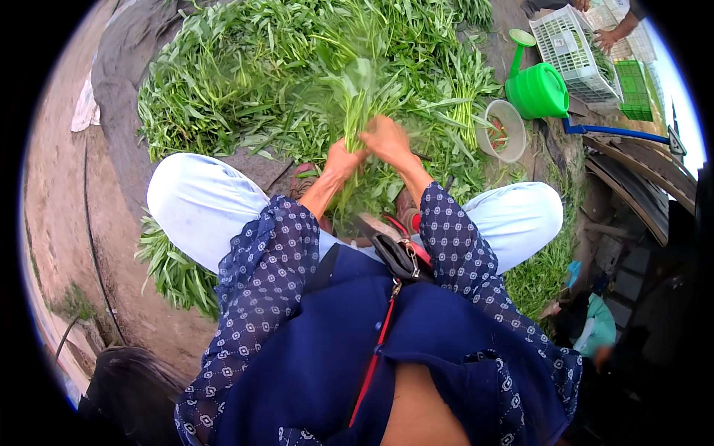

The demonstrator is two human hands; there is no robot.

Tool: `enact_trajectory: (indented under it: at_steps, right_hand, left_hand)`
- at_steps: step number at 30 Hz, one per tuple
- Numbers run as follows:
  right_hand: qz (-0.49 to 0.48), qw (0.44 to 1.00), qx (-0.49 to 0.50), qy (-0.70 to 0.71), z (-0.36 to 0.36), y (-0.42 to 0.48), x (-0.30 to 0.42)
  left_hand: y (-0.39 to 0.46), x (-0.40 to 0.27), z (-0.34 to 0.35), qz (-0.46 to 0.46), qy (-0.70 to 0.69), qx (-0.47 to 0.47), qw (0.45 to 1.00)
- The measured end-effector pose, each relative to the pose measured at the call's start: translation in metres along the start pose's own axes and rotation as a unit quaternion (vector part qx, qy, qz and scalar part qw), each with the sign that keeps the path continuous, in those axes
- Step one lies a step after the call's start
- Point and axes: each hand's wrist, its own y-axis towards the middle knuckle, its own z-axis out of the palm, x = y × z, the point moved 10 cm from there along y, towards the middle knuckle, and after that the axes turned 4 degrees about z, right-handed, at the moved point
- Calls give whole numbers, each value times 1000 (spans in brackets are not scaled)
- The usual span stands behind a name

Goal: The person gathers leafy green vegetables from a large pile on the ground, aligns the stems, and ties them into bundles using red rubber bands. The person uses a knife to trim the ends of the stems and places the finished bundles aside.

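Observation:
My left hand point(341, 160) grips the stems of an upright bunch of long-leafed greens point(356, 108), which look like water spinach. Against the other side of the same stems, my right hand point(389, 140) has its fingers curled in, with the tips partly hidden and slightly blurred. Loose stem ends hang below both hands. Just beyond them lies a wide heap of the same greens point(223, 95). A tied-looking bunch of greens point(464, 114) rests at the heap's right side.
A clear plastic bowl point(520, 146) with small red strips stands right of the heap, near a green watering can point(535, 92). Another person's hand point(605, 40) reaches at a white crate point(569, 50) of greens. More greens point(173, 267) lie beside my left leg. A small bag point(396, 253) hangs at my lap.

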Motion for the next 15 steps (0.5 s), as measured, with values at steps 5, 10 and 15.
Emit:
enact_trajectory:
  at_steps: [5, 10, 15]
  right_hand:
    - [1, 999, 31, 6, 4, 5, 3]
    - [-8, 997, 78, -10, 21, 15, -7]
    - [-38, 999, -21, -20, 18, 2, 4]
  left_hand:
    - [4, 6, -3, 45, 121, -14, 992]
    - [1, 1, 4, 26, 123, -17, 992]
    - [4, 0, 0, 21, 103, -34, 994]
